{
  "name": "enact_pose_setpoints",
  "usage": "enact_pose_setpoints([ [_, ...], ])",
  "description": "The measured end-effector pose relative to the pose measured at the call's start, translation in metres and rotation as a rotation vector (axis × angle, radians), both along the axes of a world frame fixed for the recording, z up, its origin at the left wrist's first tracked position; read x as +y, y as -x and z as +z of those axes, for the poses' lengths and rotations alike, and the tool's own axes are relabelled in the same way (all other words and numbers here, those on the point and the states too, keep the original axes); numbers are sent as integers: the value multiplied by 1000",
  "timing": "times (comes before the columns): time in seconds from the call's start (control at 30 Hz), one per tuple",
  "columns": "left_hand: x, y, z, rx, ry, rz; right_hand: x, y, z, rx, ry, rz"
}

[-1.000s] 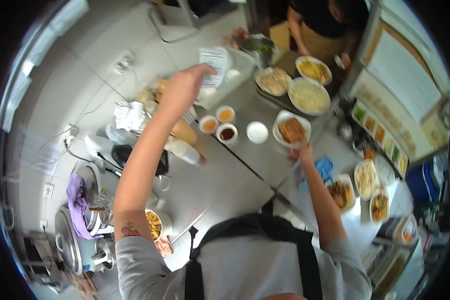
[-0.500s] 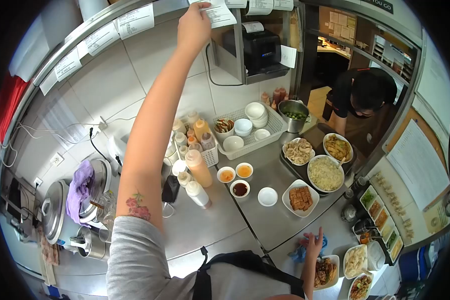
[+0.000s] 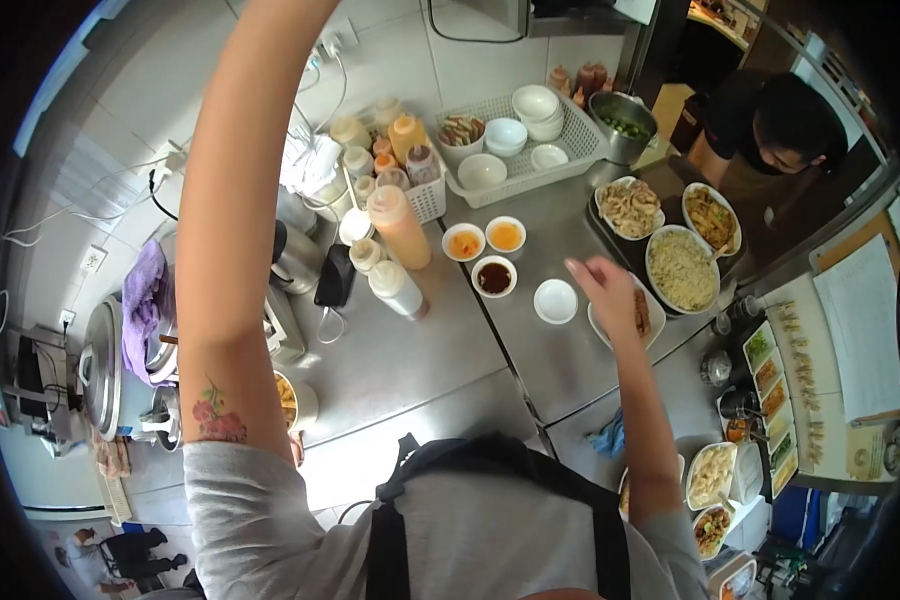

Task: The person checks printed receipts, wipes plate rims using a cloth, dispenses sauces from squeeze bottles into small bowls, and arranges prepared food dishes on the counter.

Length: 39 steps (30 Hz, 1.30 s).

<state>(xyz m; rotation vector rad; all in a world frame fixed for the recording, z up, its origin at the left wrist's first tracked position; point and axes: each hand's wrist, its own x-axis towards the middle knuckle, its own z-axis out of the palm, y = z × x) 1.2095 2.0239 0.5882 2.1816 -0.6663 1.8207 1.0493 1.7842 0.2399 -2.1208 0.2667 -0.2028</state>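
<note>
My left arm stretches up past the top edge of the view, so my left hand is out of sight. Low over a white dish of sliced browned meat (image 3: 643,315) is my right hand (image 3: 608,288), fingers extended and nothing visible in them. It covers part of the dish; contact with the meat cannot be made out. Just left of it sits a small white bowl (image 3: 555,302). Farther left are a dish of dark sauce (image 3: 494,278) and two dishes of orange sauce, one of them an orange dip (image 3: 506,236).
Squeeze bottles (image 3: 398,228) and a white basket of bowls (image 3: 525,178) line the back. A tray at right bears a bowl of rice (image 3: 683,270). One person (image 3: 770,130) leans in beyond it. Beside my left arm, a food container (image 3: 298,400) has fingers below it.
My left hand, earlier at a paper slip on the rail, has left the view. My right hand has moved up from beside the blue cloth to the meat dish. The view has tilted down.
</note>
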Motion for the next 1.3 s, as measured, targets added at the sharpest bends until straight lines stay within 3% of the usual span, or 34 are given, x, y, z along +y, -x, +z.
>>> enact_pose_setpoints([
  [0.03, 4, 7, -16, 99, -46, -37, 4, -16, 3, 78, 174, 59],
  [0.1, 9, 16, -54, 325, -137, -121, -2, -41, -43, 72, 303, 273],
  [0.2, 41, 0, -128, 528, -367, 29, -2, -47, -89, 51, 653, 299],
  [0.33, 84, -33, -194, 817, -462, 78, -14, -70, -103, 379, 398, 382],
  [0.43, 108, -65, -222, 944, -425, 131, -26, -79, -115, 439, 179, 377],
  [0.53, 105, -89, -235, 1111, -318, 24, -32, -70, -115, 333, 10, 367],
  [0.63, 102, -104, -244, 1111, -283, 29, -49, -91, -86, 227, 82, 132],
  [0.67, 103, -109, -248, 1106, -273, 37, -68, -114, -93, 168, -115, 78],
  [0.7, 103, -112, -250, 1121, -271, 78, -69, -134, -68, 65, -139, 11],
  [0.77, 110, -128, -266, 1107, -276, 156, -77, -191, -40, -123, -65, 23],
  [0.83, 114, -145, -283, 1097, -283, 227, -62, -245, -30, -132, -61, -28],
  [0.93, 119, -157, -293, 1056, -217, 267, -50, -320, -57, -79, 615, 100],
  [1.03, 137, -165, -293, 1038, -228, 281, -33, -360, -88, 59, 890, 210],
  [1.13, 157, -166, -294, 1047, -251, 294, -29, -361, -104, -12, 910, 276],
  [1.17, 161, -166, -294, 1042, -244, 287, -27, -359, -99, 132, 805, 241],
  [1.3, 165, -167, -298, 974, -197, 251, -32, -341, -83, -209, 742, 331],
])
